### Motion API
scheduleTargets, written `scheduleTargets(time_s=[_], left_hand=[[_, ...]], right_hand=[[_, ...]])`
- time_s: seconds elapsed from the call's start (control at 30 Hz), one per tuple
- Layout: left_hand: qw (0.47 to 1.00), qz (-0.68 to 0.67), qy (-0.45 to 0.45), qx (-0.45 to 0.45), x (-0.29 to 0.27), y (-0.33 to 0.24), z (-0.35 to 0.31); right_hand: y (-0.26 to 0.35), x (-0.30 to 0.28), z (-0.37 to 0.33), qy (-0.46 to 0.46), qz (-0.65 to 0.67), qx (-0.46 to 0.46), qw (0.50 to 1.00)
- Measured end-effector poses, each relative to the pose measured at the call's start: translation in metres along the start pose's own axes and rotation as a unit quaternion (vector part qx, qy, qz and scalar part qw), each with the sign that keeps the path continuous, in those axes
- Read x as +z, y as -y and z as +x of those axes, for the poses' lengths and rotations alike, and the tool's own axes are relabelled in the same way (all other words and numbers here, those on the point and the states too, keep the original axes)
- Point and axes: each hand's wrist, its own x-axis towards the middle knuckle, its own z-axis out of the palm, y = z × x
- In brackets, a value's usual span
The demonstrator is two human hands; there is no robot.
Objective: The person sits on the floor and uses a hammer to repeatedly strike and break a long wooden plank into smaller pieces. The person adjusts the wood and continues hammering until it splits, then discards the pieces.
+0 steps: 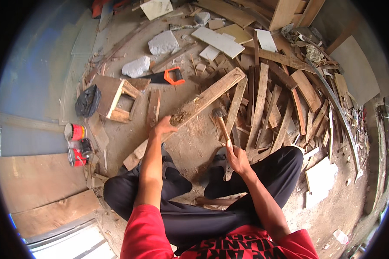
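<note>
The floor (190, 144) is littered with scrap timber (260, 99); a plank (216, 96) is gripped by the left hand (163, 126), a hammer (223, 124) by the right hand (237, 159); far-right boards (285, 14) are cut off.

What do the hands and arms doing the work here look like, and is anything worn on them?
They are a person's: the left hand and right hand are bare, with no gloves, watch or cables visible. The forearms are uncovered too. Short, plain-looking red sleeves cover the upper arms, part of a red shirt with dark lettering.
</note>
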Motion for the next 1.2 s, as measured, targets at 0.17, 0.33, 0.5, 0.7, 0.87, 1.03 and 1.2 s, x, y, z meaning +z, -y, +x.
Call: scheduleTargets(time_s=[0.17, 0.33, 0.5, 0.7, 0.87, 1.03, 1.2], left_hand=[[0.972, 0.061, -0.227, 0.002, 0.052, 0.030, -0.001], [0.938, 0.146, -0.312, -0.047, 0.073, 0.003, -0.004], [0.934, 0.145, -0.319, -0.060, 0.076, 0.003, -0.001], [0.949, 0.143, -0.277, -0.056, 0.064, -0.013, -0.003], [0.949, 0.120, -0.285, -0.057, 0.069, 0.010, -0.002], [0.962, 0.131, -0.234, -0.060, 0.055, -0.002, -0.005], [0.949, 0.156, -0.273, -0.029, 0.068, 0.009, -0.004]], right_hand=[[-0.009, 0.032, -0.004, -0.049, -0.021, -0.022, 0.998], [0.031, 0.051, 0.013, -0.062, -0.056, -0.137, 0.987], [0.058, 0.085, 0.065, -0.020, -0.120, -0.207, 0.971], [0.036, 0.104, 0.120, -0.008, -0.169, -0.221, 0.961], [0.212, 0.069, 0.059, 0.024, 0.039, -0.351, 0.935], [0.197, 0.084, 0.078, -0.087, 0.116, -0.551, 0.822], [0.015, 0.112, 0.068, -0.013, -0.154, -0.039, 0.987]])
